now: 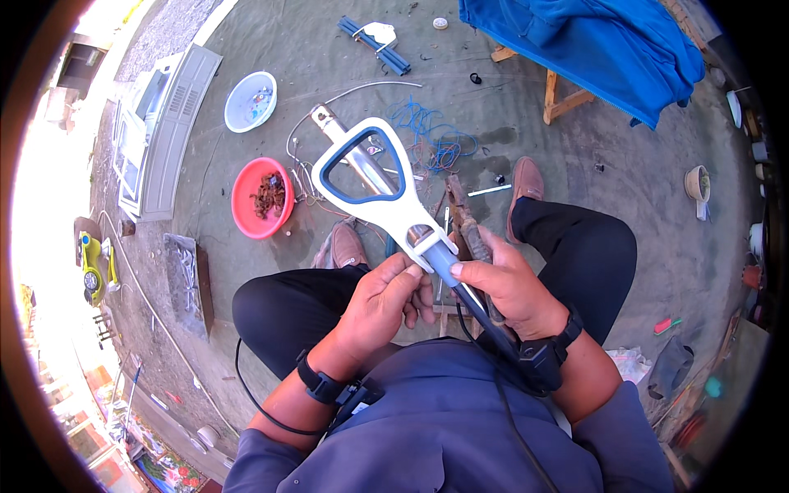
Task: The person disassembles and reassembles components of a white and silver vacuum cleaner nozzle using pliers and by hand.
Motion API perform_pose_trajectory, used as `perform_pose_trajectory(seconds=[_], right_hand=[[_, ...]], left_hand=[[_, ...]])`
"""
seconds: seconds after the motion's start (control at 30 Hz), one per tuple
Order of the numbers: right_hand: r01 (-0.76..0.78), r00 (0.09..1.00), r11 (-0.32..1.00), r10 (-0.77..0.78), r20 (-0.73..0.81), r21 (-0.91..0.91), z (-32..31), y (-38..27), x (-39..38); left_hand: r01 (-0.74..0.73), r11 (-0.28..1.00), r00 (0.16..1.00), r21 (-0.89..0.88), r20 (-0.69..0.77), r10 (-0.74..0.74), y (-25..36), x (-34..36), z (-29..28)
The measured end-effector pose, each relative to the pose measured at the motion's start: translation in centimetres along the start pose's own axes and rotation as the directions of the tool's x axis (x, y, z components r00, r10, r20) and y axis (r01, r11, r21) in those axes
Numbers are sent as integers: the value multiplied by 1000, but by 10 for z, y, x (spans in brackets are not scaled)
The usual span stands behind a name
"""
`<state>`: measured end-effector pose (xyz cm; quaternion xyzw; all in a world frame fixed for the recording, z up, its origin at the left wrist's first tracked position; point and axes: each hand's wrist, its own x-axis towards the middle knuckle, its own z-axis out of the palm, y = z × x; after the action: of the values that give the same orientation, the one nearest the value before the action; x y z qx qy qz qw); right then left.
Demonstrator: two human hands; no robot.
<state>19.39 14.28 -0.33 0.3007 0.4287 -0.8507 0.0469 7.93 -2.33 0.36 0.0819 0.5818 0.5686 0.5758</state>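
A tool with a white D-shaped plastic handle [320,177] lined in dark blue, a steel tube [345,135] and a grey-blue lower shaft [444,264] lies diagonally across my lap. My left hand [382,304] is closed at the lower end of the white handle, its thumb and fingertips pinched there; part of that grip is hidden. My right hand [509,287] wraps round the grey-blue shaft, thumb on top. A rusty, worn metal tool [464,222] sits just behind the shaft by my right fingers; whether I grip it too I cannot tell.
On the mat [509,148] are a red basin [245,212] with rusty pieces, a white basin [239,112], blue tubes [393,62], tangled cords [431,119] and a metal box [187,283]. A blue cloth [592,41] covers a wooden stand; a grey panel [168,135] lies left.
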Motion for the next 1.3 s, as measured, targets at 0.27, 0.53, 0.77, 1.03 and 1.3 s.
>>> perform_pose_trajectory(seconds=[0.27, 0.53, 0.77, 1.03, 1.3], right_hand=[[-57, 998, 994, 53, 41, 98, 2, -13, -7], [-204, 971, 911, 141, 193, 359, -5, -7, 0], [-226, 957, 910, 141, 252, 349, -13, 4, 3], [-204, 976, 901, 155, 156, 384, -20, -4, -7], [-71, 997, 961, 70, 15, 268, -15, -12, -21]], left_hand=[[-78, 994, 997, 71, 20, 77, -4, 3, -2], [-148, 982, 988, 120, 72, 140, 0, 1, 1], [-165, 980, 982, 113, 107, 153, -2, 1, 0], [-34, 997, 995, 64, 91, 28, -17, -4, -13], [-239, 948, 858, 211, -410, 308, 22, -1, -72]])
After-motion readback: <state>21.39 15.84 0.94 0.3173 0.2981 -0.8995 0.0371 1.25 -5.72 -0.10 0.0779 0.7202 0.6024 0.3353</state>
